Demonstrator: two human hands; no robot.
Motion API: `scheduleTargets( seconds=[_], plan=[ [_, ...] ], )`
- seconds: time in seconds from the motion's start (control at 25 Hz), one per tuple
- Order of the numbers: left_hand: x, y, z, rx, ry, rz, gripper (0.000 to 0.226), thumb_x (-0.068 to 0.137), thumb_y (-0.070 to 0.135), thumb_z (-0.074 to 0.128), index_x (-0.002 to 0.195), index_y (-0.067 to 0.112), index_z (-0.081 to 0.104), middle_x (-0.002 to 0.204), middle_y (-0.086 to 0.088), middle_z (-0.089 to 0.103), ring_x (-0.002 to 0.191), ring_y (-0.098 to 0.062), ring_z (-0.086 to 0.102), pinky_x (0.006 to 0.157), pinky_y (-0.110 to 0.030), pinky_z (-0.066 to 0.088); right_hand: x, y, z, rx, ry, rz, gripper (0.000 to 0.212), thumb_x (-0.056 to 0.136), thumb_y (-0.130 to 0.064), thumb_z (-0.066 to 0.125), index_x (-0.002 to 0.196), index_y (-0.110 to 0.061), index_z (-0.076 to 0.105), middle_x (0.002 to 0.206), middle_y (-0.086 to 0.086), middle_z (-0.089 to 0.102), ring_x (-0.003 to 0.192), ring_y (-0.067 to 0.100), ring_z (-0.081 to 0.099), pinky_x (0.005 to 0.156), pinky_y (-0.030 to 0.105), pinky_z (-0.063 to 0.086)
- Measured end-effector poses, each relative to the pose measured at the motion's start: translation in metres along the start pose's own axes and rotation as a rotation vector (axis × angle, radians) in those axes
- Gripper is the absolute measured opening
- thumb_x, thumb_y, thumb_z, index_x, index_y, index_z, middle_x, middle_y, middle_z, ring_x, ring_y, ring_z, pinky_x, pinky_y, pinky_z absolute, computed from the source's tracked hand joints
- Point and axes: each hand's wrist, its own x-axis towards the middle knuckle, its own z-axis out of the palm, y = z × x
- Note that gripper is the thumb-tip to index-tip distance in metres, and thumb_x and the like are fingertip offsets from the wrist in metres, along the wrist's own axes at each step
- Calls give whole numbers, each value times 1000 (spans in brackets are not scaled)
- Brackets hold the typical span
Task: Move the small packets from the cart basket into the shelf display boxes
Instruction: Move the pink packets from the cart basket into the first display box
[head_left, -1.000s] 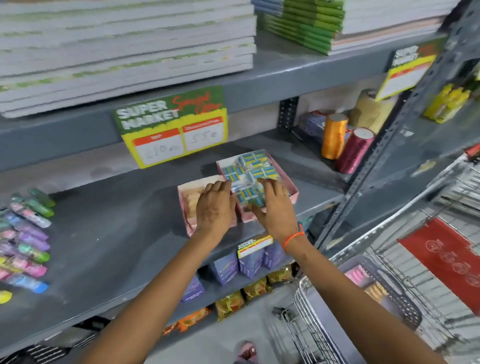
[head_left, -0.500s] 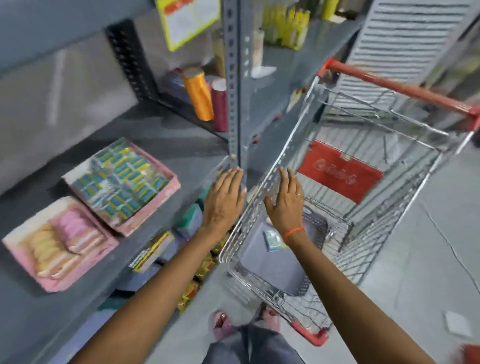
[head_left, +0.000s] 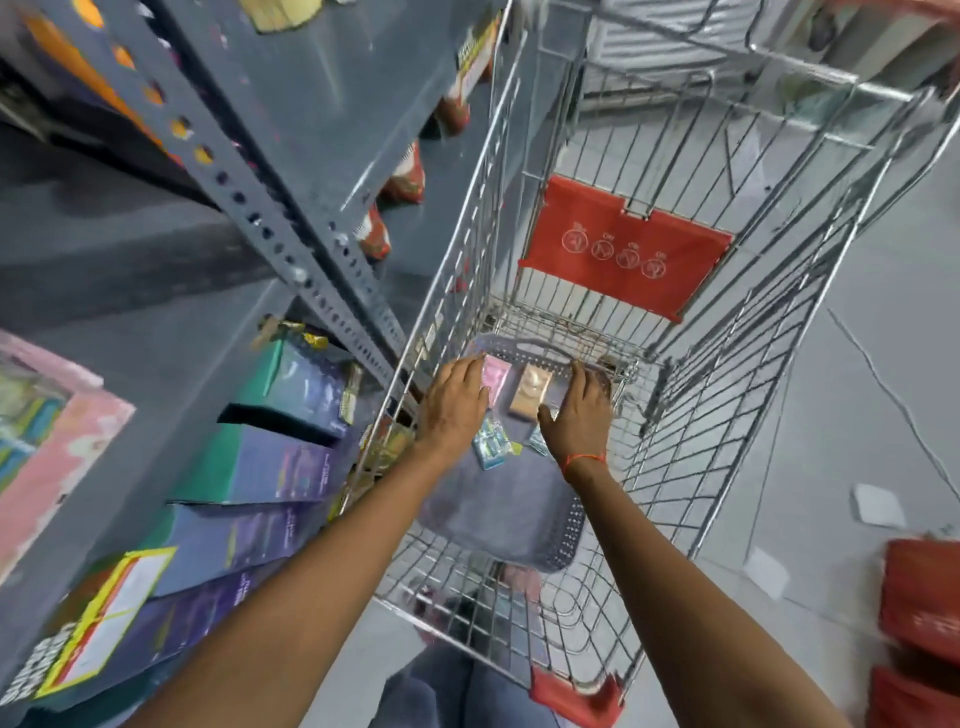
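The left hand reaches down into the grey basket with its grip spread flat, fingers extended and nothing held; its fingertips lie at the edge of a pink packet. The right hand hovers just beside it, also open, palm down, fingers splayed toward the basket's far rim, with nothing in its grip; an orange thread band circles its wrist.

Between the two hands lie the small packets: the pink one under the left fingertips, a tan packet just to its right and near the right thumb, and a pale blue packet nearer the wrists, partly tucked beneath the left hand's heel. Another bluish packet peeks out below the right hand; how much of it is covered I cannot tell.

The basket sits on the floor of a wire shopping cart, whose folded child seat carries a red flap. To the left stands grey metal shelving; a pink display box rests on the shelf at the far left edge, well apart from both hands. Below it, purple and teal cartons line the lower shelf, with a yellow-framed price tag on its front edge. The view is blurred by motion
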Motion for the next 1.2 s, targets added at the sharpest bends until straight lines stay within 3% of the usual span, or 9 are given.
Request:
scheduleTargets(
  seconds=[0.16, 0.28, 0.48, 0.68, 0.92, 1.2],
  plan=[
    [28, -17, 51, -2, -137, -124, 53, 93, 22, 53, 139, 3, 35, 138, -15, 48, 123, -28, 45, 103, -37, 40, 31, 16, 34, -55, -98, 37, 77, 92, -33, 59, 151, -2, 20, 153, 20, 32, 139, 36, 34, 114, 42, 30],
    [42, -29, 84, 2, -164, -201, 46, 95, 22, 51, 135, 3, 40, 130, -17, 53, 117, -30, 50, 97, -38, 44, 57, 18, 63, -64, -219, 2, 70, 94, -32, 57, 146, 2, 27, 146, 25, 38, 132, 37, 40, 107, 41, 35],
    [54, -39, 123, -12, -194, -260, 44, 88, 27, 61, 122, 1, 49, 122, -19, 55, 111, -34, 54, 92, -42, 46, 82, 15, 100, 11, -301, 159, 93, 87, -38, 67, 151, 4, 13, 154, 29, 24, 140, 40, 32, 114, 44, 35],
    [58, -34, 136, 19, -236, -321, 54, 81, 32, 68, 120, 2, 47, 119, -20, 57, 106, -34, 58, 85, -40, 50, 86, 12, 107, 33, -245, 201, 103, 81, -38, 73, 152, 3, 10, 152, 27, 28, 137, 40, 36, 111, 43, 38],
    [60, -19, 120, 81, -248, -375, 59, 78, 34, 73, 116, 0, 45, 114, -21, 59, 102, -31, 60, 80, -36, 53, 78, 0, 90, -13, -260, 167, 101, 87, -39, 65, 151, 10, 4, 153, 28, 26, 140, 39, 30, 114, 39, 30],
    [30, 29, 19, -12, -129, -352, 61, 76, 37, 73, 117, 3, 43, 115, -18, 58, 101, -29, 61, 81, -35, 52, 31, -34, -14, -85, -219, 60, 101, 87, -37, 65, 151, 10, 3, 150, 28, 28, 137, 41, 30, 117, 42, 27]
  ],
)
